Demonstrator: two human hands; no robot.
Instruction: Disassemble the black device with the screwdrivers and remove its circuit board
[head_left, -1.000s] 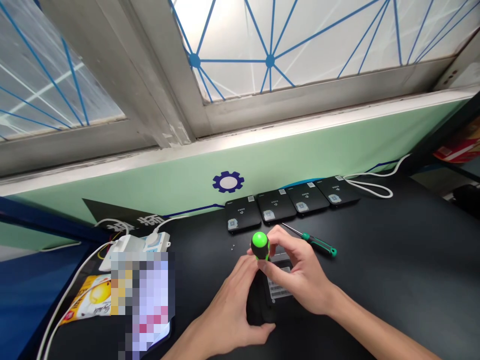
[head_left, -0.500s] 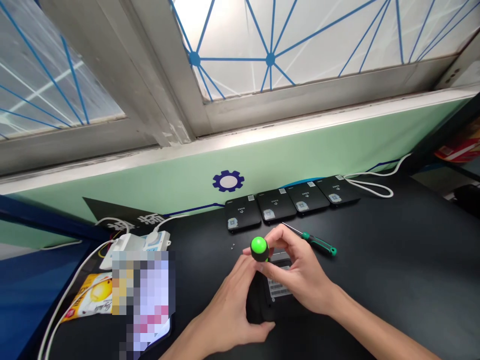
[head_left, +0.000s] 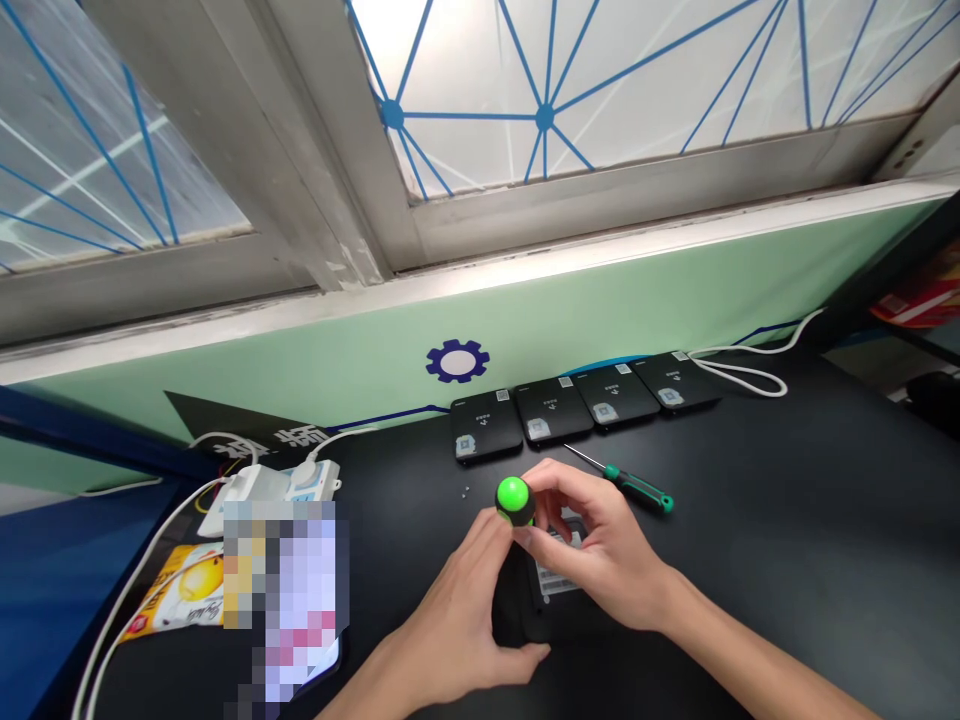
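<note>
The left hand [head_left: 457, 592] and right hand [head_left: 604, 550] clamp together on a green-capped stubby screwdriver [head_left: 513, 498] above a black case [head_left: 517, 605]; a slim screwdriver [head_left: 637, 488] lies just beyond.

No text legible at this size

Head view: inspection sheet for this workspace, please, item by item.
Surface: black tabletop.
Job's things: green-knobbed tool above labelled black unit; screwdriver nearby; tiny bits.
Clutter: four black pads along the wall; snack packet.
Grippers: left hand and right hand both pinch the tool.
Cables: white cables, white adapter.
Surroundings: green wall, blue-taped window.
</note>
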